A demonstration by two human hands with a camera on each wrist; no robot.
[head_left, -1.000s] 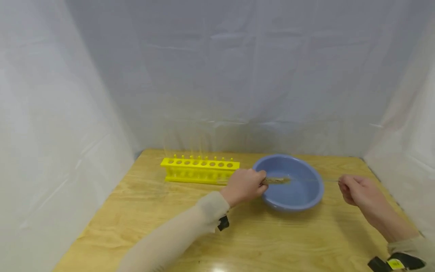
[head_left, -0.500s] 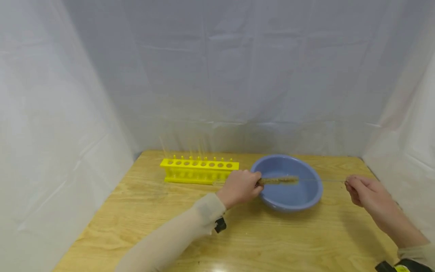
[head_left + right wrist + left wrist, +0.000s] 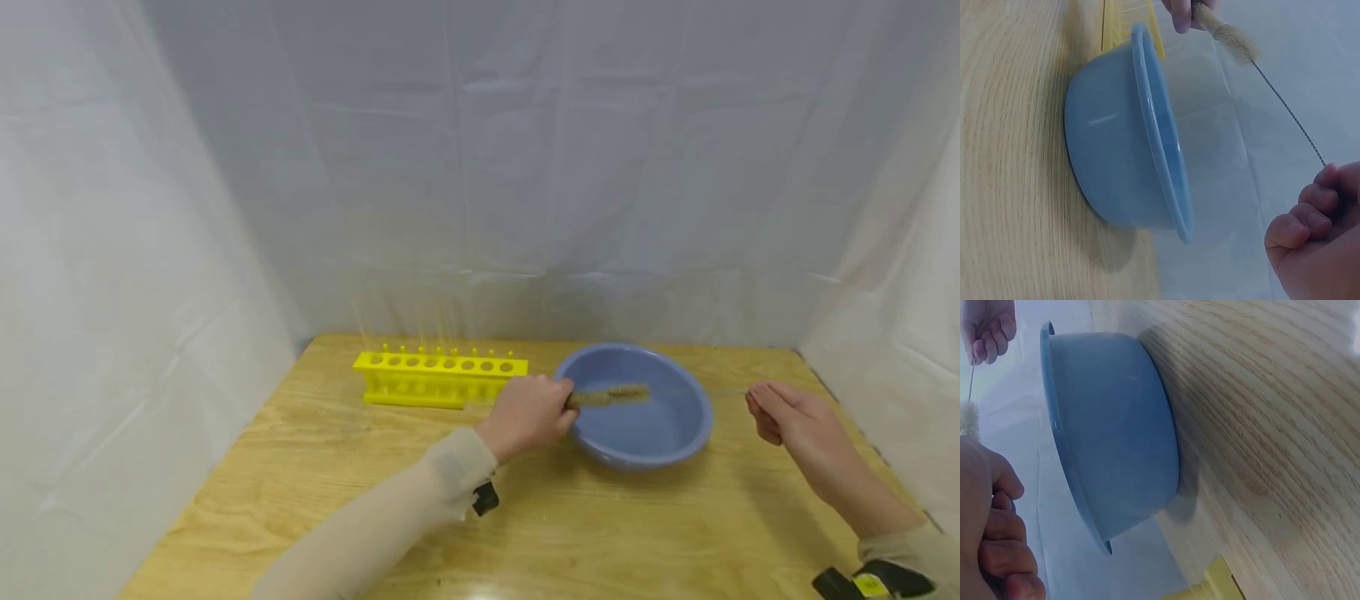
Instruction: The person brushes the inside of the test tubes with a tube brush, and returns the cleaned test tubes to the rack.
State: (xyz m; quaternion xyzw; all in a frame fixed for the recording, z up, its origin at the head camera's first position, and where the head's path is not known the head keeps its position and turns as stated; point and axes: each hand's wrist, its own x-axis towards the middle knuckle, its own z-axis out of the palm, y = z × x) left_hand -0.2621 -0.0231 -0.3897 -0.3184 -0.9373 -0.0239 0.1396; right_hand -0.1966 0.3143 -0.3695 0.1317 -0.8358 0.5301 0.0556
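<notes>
My left hand (image 3: 528, 417) grips a clear test tube (image 3: 477, 407), whose rounded end shows faintly to the left of the fist. Bristles of a tan test tube brush (image 3: 1238, 44) stick out on the right side of that hand, partly inside the tube and partly outside it. The brush's thin twisted wire (image 3: 1288, 109) runs across to my right hand (image 3: 798, 425), which pinches its far end. Both hands are held above the table, the left one at the near left rim of a blue basin (image 3: 637, 446), the right one beyond its right side.
A yellow test tube rack (image 3: 442, 367) stands left of the basin, with several clear tubes upright in its left and middle holes. White sheeting (image 3: 510, 167) hangs behind and on both sides of the wooden table (image 3: 600, 533).
The right hand moved outward to the right, drawing more bristles out, then came back left, so fewer bristles show now. The left hand shifted slightly left and keeps its grip on the tube.
</notes>
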